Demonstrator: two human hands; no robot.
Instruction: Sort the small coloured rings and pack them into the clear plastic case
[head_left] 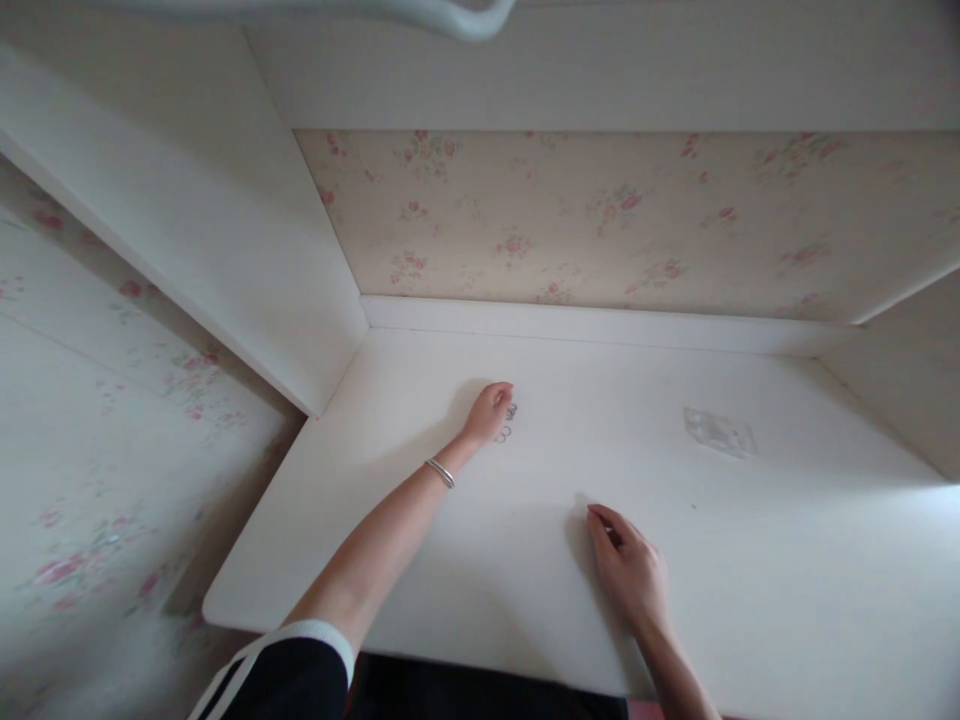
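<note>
- Centrally, a white desk [810,570] is seen from above, with two bare hands held over or on its surface.
- The left hand [486,412] is stretched toward the desk's middle, its fingers curled in narrowly; whether anything is gripped cannot be told.
- Just beside that hand, on its right, small ring-shaped pieces [511,412] are laid on the desk, partly hidden by the fingers.
- The right hand [630,565] is placed nearer the front edge, with thumb and fingers brought together at the tips; whether anything is pinched there cannot be told.
- A clear plastic packet [720,433] is set farther right, well apart from both hands; its contents cannot be made out.
- A silvery bracelet [440,472] is worn on the left wrist.
- Behind, the desk is backed by flowered wallpaper [555,215].
</note>
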